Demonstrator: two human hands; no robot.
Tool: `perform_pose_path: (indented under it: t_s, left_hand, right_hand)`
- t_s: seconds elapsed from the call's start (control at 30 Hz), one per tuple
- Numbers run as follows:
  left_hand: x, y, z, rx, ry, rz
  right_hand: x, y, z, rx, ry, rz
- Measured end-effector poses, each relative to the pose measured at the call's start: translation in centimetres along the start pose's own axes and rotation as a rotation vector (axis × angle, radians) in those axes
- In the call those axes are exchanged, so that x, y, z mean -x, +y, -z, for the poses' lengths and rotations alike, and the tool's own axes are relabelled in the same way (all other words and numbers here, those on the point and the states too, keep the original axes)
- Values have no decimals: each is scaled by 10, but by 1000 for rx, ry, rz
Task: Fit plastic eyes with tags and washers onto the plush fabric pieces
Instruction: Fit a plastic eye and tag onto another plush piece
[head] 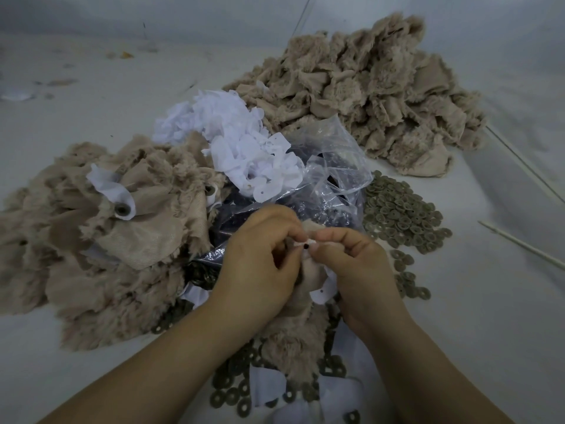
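Observation:
My left hand [260, 258] and my right hand [357, 264] meet at the centre, both pinching one beige plush fabric piece [293, 335] that hangs down between them. A small black plastic eye [306, 246] shows between my fingertips, against a white tag [321, 293] that lies on the fabric. A pile of white tags [241, 142] lies behind my hands. Grey-green washers [400, 215] are heaped to the right. A clear plastic bag [330, 179] with dark eyes inside sits just beyond my fingers.
A heap of plush pieces with fitted tags and eyes [116, 228] lies to the left. A larger heap of plain plush pieces [376, 96] is at the back right. More washers [244, 390] are scattered below my wrists. Thin white sticks [519, 249] lie at right.

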State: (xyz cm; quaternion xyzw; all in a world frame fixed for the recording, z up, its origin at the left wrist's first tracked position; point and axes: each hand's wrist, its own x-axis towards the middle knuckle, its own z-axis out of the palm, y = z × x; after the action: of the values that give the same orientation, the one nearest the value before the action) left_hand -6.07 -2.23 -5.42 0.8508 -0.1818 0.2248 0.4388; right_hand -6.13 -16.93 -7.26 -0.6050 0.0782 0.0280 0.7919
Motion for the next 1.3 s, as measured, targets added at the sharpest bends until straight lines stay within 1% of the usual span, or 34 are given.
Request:
perform_pose_path:
  t_s: [0.03, 0.17, 0.3, 0.4, 0.47, 0.53, 0.6, 0.67, 0.73, 0.77, 0.83, 0.9, 0.97, 1.07, 1.17, 1.3]
  left_hand:
    - [2, -1, 1, 11, -17, -25]
    - [9, -3, 7, 136, -93, -22]
    - [10, -9, 9, 164, -101, -142]
    - [9, -12, 8, 165, -104, -179]
    - [8, -13, 8, 163, -118, -168]
    - [7, -14, 7, 132, -104, -170]
    - [7, -16, 6, 90, -75, -214]
    - [7, -17, 5, 53, -54, -251]
    - [9, -20, 4, 12, -52, -257]
    - [10, -21, 5, -4, -59, -259]
    - [10, -23, 7, -28, -71, -280]
    - [8, -23, 12, -56, -66, -300]
    - [3, -23, 18, -96, -52, -319]
    - [-5, -22, 27, -172, -49, -374]
    - [-8, -22, 32, -193, -102, -414]
    - [-4, -23, 36, -168, -198, -441]
  right_hand:
    - [-1, 0, 0, -19, 6, -12]
    - [-2, -5, 0, -103, 17, -83]
    - [-1, -9, -1, -178, 11, -141]
    - [0, -13, -1, -170, -5, -133]
    - [2, -16, -2, -120, -33, -88]
    - [7, -18, -4, -19, -48, -26]
    - [10, -19, -6, 147, -8, 29]
    - [10, -21, -1, 427, 71, 115]
    - [8, -25, 10, 793, 159, 222]
    - [8, -30, 18, 956, 185, 236]
    - [11, -43, 36, 1206, 196, 173]
    - [12, -52, 53, 1408, 121, 63]
    - [14, -57, 59, 1496, 40, -12]
    - [14, -55, 52, 1511, -67, -16]
    - [12, -45, 36, 1503, -151, -16]
    - [12, -32, 19, 1555, -183, 59]
